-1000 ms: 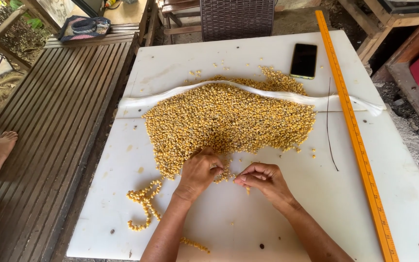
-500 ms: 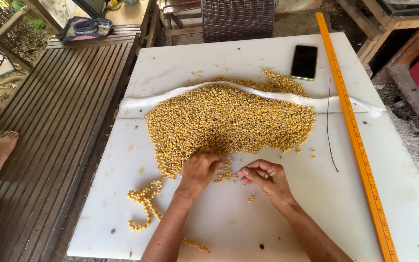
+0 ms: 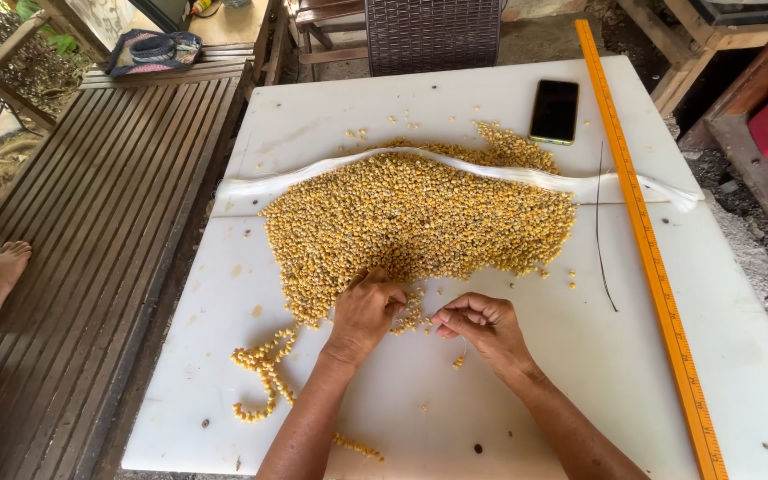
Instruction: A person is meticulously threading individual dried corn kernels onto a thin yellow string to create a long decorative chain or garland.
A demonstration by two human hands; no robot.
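Head view: left hand [image 3: 364,313] grip curled on bead heap [image 3: 415,218] near edge; right hand [image 3: 482,327] grip pinched, contents unclear, just right; beads between hands.

Outdoor home porch, slatted wooden bench [image 3: 91,231], dirt ground [image 3: 757,222]

Head camera looks steeply down, fairly near, over the white table [image 3: 313,116].

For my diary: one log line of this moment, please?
left hand: on pile of small yellow shells | right hand: pinching, contents unclear | white table
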